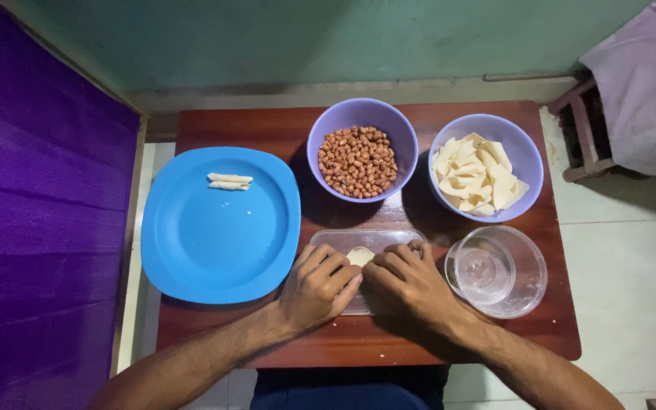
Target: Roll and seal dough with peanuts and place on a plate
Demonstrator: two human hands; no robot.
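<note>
Pale wrapper (359, 256) is pinched closed by both the left hand (317, 287) and right hand (407, 279) over the clear tray (389, 238) near the table's (267, 125) front edge, mid-roll; tightening it evenly seems next.

hands folding dough over a clear tray

both hands meet over a clear flat tray (366, 241) on the small wooden table (267, 125). left hand (316, 287) and right hand (408, 279) pinch a pale dough piece (359, 255) between the fingertips, looks half rolled but hard to tell. above sit a purple bowl of peanuts (358, 161) and a purple bowl of wrappers (476, 176). the blue plate (214, 243) holds two finished rolls (229, 181). clear round container (499, 271) just beside the right hand.
</note>
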